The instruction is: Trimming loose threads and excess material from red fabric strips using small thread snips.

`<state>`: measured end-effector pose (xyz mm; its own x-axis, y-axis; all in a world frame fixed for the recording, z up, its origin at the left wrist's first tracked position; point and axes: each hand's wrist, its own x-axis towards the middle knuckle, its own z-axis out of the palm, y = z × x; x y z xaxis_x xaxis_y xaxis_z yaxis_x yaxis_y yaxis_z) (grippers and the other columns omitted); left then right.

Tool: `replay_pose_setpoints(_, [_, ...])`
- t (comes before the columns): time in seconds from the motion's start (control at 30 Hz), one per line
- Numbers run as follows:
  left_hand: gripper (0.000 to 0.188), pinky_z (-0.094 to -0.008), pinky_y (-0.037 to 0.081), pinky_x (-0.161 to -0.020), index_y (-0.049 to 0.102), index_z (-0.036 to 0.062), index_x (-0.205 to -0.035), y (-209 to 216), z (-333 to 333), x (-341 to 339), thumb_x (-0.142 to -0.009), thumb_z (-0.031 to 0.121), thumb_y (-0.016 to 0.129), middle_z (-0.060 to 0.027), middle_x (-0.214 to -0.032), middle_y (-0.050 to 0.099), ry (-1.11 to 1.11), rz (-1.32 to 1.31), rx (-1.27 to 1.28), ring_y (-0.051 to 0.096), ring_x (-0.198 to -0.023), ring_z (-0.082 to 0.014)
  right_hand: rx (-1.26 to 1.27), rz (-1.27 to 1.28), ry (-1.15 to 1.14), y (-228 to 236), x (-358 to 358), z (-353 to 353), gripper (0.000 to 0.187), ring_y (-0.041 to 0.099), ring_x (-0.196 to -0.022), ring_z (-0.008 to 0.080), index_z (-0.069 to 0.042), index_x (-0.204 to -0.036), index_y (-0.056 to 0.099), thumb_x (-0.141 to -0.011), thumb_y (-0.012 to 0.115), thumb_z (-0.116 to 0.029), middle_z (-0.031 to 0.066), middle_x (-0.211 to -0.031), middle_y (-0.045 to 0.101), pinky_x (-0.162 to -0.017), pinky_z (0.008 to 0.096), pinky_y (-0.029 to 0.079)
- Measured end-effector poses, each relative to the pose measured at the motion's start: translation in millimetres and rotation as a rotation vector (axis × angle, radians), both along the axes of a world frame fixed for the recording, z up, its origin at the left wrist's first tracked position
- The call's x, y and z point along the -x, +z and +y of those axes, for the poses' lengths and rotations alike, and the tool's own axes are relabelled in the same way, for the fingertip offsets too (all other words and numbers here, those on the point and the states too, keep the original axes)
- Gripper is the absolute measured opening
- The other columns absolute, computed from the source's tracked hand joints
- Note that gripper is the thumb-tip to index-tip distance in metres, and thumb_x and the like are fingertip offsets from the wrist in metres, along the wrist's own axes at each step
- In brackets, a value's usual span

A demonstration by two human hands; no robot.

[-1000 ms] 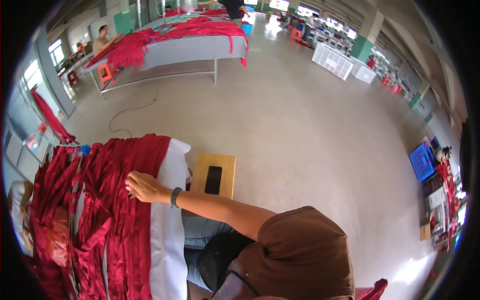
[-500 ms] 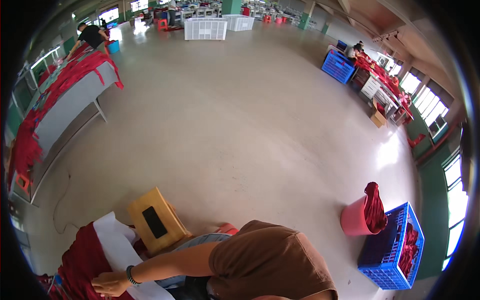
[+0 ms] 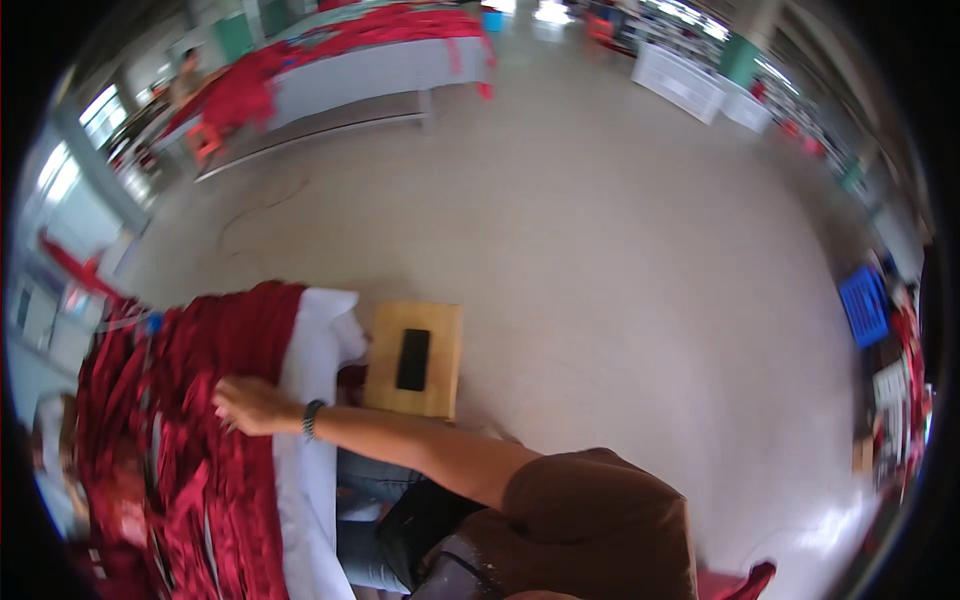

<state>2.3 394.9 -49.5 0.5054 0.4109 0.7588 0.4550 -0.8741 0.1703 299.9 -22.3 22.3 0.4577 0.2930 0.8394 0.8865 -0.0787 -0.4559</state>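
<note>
at the far left, part of another person (image 3: pixel 48 430) showed, blurred, beyond a thick heap of red fabric strips (image 3: pixel 230 510). a small blue piece (image 3: pixel 154 322) sat toward the heap's upper end. the strips filled the lower left, lying to the left of the person's lap and reaching down out of view.

the right hand (image 3: pixel 255 407) lay over the heap's right part, its fingers bent and drawn close together; blur left it impossible to tell whether a strip was pinched between them. the left hand was not in view. handling such strips well seemed to call for a light hold on one at a time, drawn along its own length, so that its neighbours were not dragged into a tangle.

the strips looked deep red, long, narrow and soft, with a slight sheen. the upper part lay fairly smooth, while lower down they ran loose and crossed, with pale gaps between.

just right of them, a white cloth (image 3: pixel 310 520) passed beneath the wrist. farther off, a table (image 3: pixel 350 95) carried more red fabric. next came a wooden stool (image 3: pixel 440 370) with a black phone (image 3: pixel 413 360) on top, then, well apart at the far right, a blue crate (image 3: pixel 863 308).
</note>
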Motion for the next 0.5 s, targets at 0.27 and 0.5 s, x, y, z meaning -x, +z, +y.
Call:
replay_pose_setpoints(0.27, [0.015, -0.0399, 0.046, -0.072, 0.064, 0.0022, -0.086, 2.6, 15.7, 203.6, -0.088, 0.012, 0.053, -0.0113, -0.082, 0.062, 0.445, -0.129, -0.138, 0.056, -0.073, -0.0290, -0.176, 0.018, -0.046, 0.0, 2.1, 5.4, 0.018, 0.055, -0.072, 0.0295, -0.006, -0.085, 0.048, -0.076, 0.064, -0.003, 0.0104, -0.082, 0.051, -0.062, 0.0408, 0.046])
replay_pose_setpoints(0.5, [0.018, -0.0409, 0.046, -0.069, 0.066, 0.0025, -0.081, 5.1, -15.7, 351.2, -0.089, 0.010, 0.051, -0.0110, -0.078, 0.063, 0.751, -0.102, -0.253, 0.056, -0.069, -0.0298, -0.318, 0.228, -0.182, -13.2, -22.9, 4.5, 0.023, 0.057, -0.077, 0.0302, -0.003, -0.089, 0.053, -0.099, 0.041, -0.019, 0.0134, -0.085, 0.056, -0.070, 0.0384, 0.046])
